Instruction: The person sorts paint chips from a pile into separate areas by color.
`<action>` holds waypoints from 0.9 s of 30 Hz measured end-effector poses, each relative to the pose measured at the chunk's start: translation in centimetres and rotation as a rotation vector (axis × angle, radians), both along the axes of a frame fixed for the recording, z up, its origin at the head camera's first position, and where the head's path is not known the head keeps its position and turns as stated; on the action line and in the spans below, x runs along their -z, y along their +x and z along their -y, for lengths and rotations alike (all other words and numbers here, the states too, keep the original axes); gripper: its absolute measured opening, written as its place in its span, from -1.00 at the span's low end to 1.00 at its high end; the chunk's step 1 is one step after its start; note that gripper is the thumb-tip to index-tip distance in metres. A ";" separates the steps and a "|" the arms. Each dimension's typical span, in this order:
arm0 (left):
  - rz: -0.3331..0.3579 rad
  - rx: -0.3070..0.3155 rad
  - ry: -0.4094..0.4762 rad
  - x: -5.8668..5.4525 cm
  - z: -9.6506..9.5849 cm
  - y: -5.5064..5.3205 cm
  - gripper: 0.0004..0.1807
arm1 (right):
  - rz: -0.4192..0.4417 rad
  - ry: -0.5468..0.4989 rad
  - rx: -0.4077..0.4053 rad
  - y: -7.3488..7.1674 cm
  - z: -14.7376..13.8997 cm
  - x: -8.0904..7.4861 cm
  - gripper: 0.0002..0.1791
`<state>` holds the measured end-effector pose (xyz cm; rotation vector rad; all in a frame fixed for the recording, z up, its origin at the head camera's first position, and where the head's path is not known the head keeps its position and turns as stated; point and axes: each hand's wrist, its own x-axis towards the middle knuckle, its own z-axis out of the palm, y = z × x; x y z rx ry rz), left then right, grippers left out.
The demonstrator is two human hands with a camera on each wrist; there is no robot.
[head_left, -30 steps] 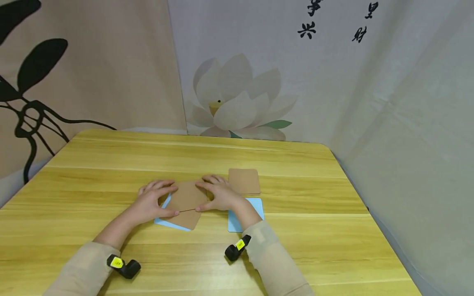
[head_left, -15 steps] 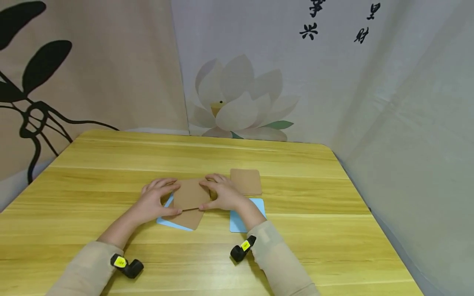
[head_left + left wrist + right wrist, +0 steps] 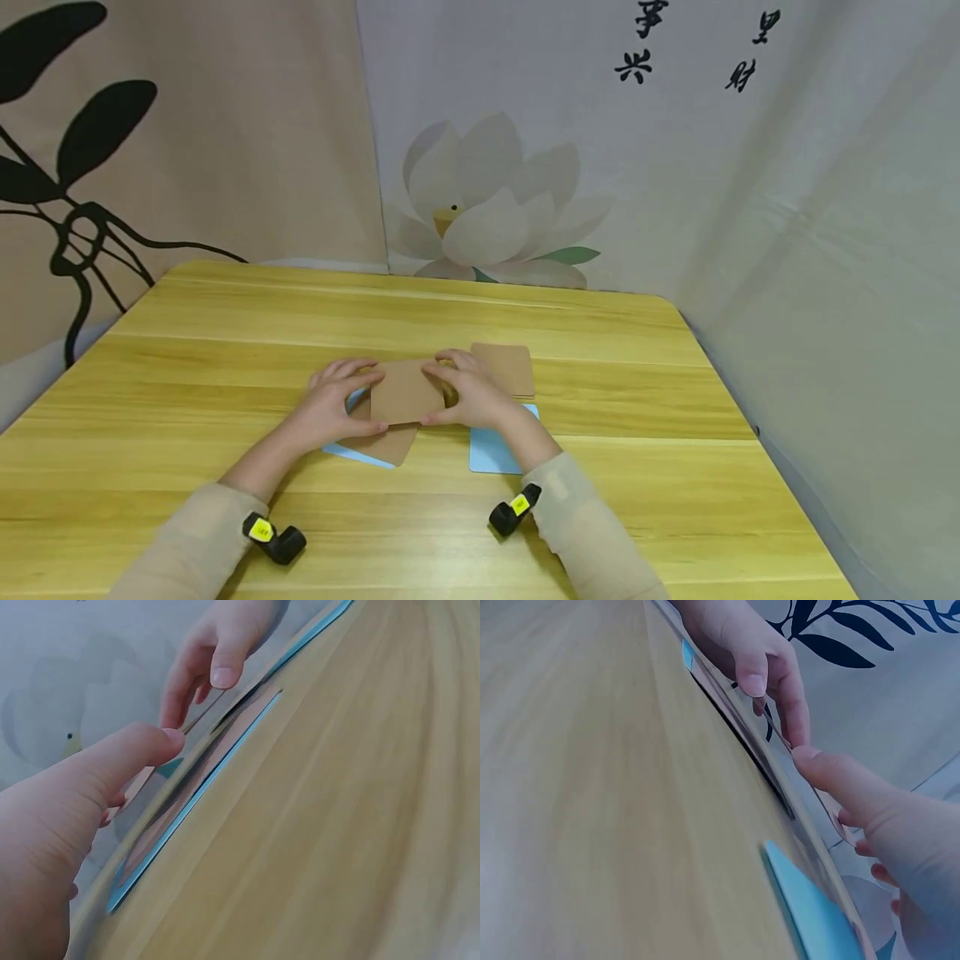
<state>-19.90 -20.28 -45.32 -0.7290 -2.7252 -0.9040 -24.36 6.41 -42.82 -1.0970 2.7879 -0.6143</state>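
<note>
Both hands pinch one brown square card [image 3: 407, 393] by its opposite sides, thumbs at the near edge and fingers at the far edge. My left hand [image 3: 330, 406] holds its left side and my right hand [image 3: 476, 395] its right side. In the left wrist view the held card [image 3: 135, 796] is raised off the tabletop, slightly tilted. Beneath it a second brown card [image 3: 393, 446] lies askew over a light blue card [image 3: 354, 455]. Under my right wrist is another blue card [image 3: 493, 452], partly covered in the head view.
Beyond the right hand lies a small stack of brown cards [image 3: 512, 369], its left edge overlapped by the fingers. All rests on a yellow wood-grain table [image 3: 660, 500]. A printed curtain [image 3: 300, 150] hangs behind the table's far edge.
Both hands have lifted the brown card off the pile and carried it slightly to the right. More of the brown card below now shows.
</note>
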 end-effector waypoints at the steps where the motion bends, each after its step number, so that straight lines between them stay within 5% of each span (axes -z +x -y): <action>1: -0.001 0.007 0.009 0.0 -0.3 0.0 -0.13 | -0.002 -0.002 0.002 0.0 -0.3 0.0 -0.09; 27: 0.051 0.109 -0.030 -1.4 -9.0 -4.0 -0.11 | -0.077 -0.116 0.122 -0.5 -9.2 -0.3 -0.05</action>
